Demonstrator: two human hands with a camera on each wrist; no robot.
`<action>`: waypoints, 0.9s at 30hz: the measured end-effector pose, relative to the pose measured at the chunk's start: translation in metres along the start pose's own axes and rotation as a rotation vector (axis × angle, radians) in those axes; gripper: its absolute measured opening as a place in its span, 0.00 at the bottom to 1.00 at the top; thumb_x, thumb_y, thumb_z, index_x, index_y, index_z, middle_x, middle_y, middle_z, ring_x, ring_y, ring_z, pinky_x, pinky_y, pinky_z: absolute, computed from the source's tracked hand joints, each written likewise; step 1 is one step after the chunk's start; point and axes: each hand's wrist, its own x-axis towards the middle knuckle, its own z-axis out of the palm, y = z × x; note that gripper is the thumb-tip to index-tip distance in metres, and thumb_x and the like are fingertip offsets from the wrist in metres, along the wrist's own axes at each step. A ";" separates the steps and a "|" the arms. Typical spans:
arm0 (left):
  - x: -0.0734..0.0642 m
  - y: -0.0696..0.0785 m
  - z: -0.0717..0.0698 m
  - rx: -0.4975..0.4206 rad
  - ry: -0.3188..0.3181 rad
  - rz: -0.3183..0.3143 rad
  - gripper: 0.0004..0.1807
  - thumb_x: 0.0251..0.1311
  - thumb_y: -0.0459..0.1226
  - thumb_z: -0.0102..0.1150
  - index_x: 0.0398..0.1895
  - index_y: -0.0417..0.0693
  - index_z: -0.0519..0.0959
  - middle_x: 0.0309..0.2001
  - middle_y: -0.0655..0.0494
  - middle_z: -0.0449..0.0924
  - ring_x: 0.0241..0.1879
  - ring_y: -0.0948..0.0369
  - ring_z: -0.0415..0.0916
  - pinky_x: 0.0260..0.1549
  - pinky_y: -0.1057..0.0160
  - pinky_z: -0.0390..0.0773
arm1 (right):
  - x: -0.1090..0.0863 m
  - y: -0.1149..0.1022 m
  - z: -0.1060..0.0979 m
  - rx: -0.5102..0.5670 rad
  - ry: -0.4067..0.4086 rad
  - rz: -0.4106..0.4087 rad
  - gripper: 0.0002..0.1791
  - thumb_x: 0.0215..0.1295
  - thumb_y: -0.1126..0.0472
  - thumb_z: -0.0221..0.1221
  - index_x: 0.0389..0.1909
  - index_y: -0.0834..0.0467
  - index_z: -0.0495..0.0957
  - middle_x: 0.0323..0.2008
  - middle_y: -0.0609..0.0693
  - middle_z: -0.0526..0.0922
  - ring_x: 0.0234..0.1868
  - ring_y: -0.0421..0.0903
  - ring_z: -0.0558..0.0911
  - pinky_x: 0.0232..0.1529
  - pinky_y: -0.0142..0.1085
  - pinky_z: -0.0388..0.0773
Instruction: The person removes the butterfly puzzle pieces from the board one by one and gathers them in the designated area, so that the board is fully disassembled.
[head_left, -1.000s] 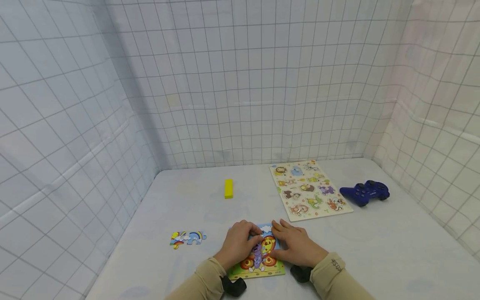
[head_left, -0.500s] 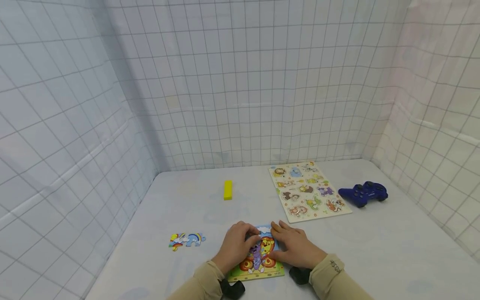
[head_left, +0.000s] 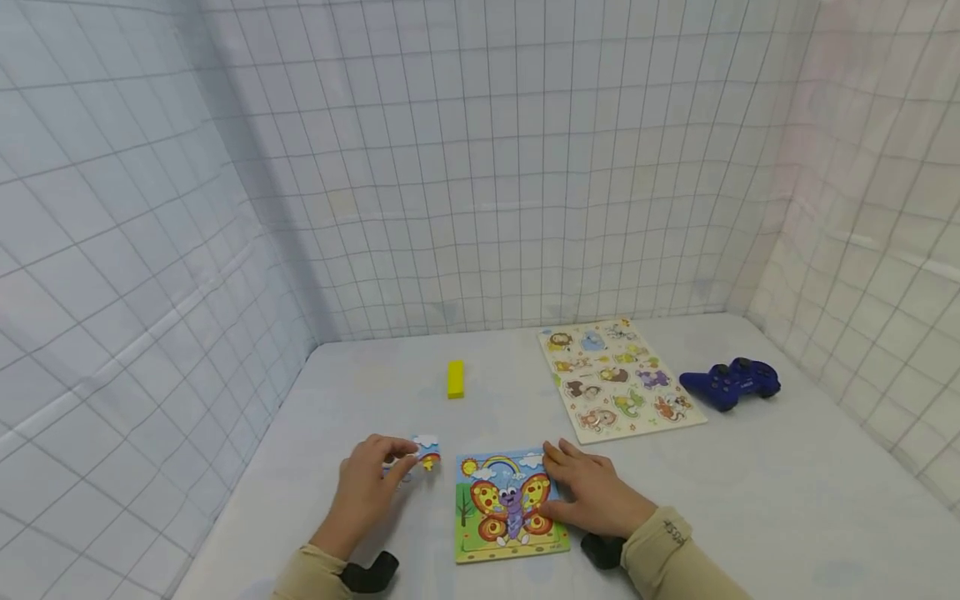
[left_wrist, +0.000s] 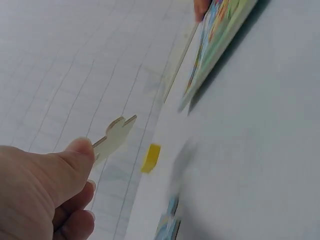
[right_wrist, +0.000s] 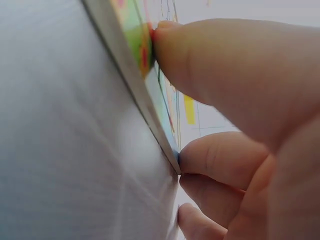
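My left hand pinches a wooden jigsaw piece between thumb and fingers, left of the butterfly puzzle. Its printed face shows cloud and a bit of rainbow; the left wrist view has its pale bare back. Another blue jigsaw piece lies on the table under that hand, mostly hidden in the head view. The butterfly puzzle lies flat. My right hand rests on its right side, thumb on the picture and fingertips along the far right edge.
Behind the puzzle lies a yellow block. A cream animal peg board is at the back right, beside a dark blue game controller. White gridded cloth walls close off the back and both sides.
My left hand has left the butterfly puzzle, moved left to the loose jigsaw pieces and picked one up. The right hand stays on the puzzle's edge.
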 end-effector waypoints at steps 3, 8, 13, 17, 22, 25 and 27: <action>-0.007 -0.020 -0.018 0.003 0.036 -0.034 0.07 0.65 0.36 0.69 0.44 0.53 0.85 0.43 0.57 0.83 0.43 0.57 0.76 0.43 0.50 0.66 | 0.001 -0.002 -0.002 -0.007 -0.006 0.009 0.47 0.67 0.34 0.62 0.76 0.61 0.65 0.79 0.56 0.59 0.81 0.61 0.52 0.69 0.67 0.54; -0.011 -0.026 -0.019 0.010 -0.016 -0.014 0.06 0.65 0.38 0.69 0.44 0.54 0.86 0.42 0.58 0.83 0.44 0.56 0.77 0.42 0.50 0.67 | 0.000 -0.003 -0.005 -0.005 -0.007 0.025 0.47 0.67 0.35 0.63 0.76 0.61 0.65 0.79 0.56 0.60 0.82 0.60 0.52 0.69 0.67 0.54; -0.012 -0.019 -0.006 0.035 -0.103 0.014 0.05 0.63 0.40 0.70 0.40 0.60 0.86 0.39 0.65 0.80 0.42 0.60 0.74 0.41 0.52 0.63 | -0.001 -0.003 -0.003 0.014 -0.007 0.024 0.46 0.67 0.36 0.63 0.75 0.61 0.65 0.79 0.56 0.60 0.81 0.61 0.52 0.69 0.68 0.53; -0.013 -0.017 0.001 0.078 -0.134 0.008 0.04 0.63 0.42 0.70 0.39 0.62 0.85 0.40 0.67 0.78 0.43 0.62 0.71 0.44 0.50 0.60 | -0.001 -0.003 -0.002 0.006 -0.002 0.033 0.46 0.67 0.34 0.63 0.75 0.61 0.66 0.79 0.56 0.60 0.81 0.61 0.53 0.69 0.68 0.54; -0.015 -0.017 0.003 0.118 -0.113 0.021 0.04 0.62 0.42 0.71 0.38 0.64 0.85 0.41 0.66 0.78 0.44 0.61 0.72 0.46 0.47 0.60 | -0.001 -0.002 -0.001 0.004 -0.003 0.035 0.46 0.66 0.34 0.63 0.75 0.61 0.66 0.79 0.56 0.60 0.81 0.60 0.52 0.69 0.68 0.53; -0.015 -0.016 0.003 0.136 -0.110 0.026 0.05 0.62 0.43 0.71 0.37 0.65 0.85 0.42 0.66 0.78 0.45 0.61 0.72 0.46 0.47 0.60 | -0.001 -0.002 -0.001 0.007 -0.004 0.033 0.46 0.67 0.34 0.62 0.75 0.61 0.66 0.79 0.56 0.60 0.81 0.60 0.52 0.69 0.68 0.53; -0.015 -0.016 0.003 0.146 -0.119 0.027 0.04 0.62 0.43 0.71 0.37 0.66 0.85 0.42 0.66 0.77 0.46 0.60 0.72 0.46 0.47 0.60 | -0.001 -0.002 -0.001 0.005 -0.004 0.030 0.46 0.67 0.34 0.62 0.75 0.61 0.66 0.79 0.56 0.60 0.81 0.61 0.52 0.69 0.68 0.54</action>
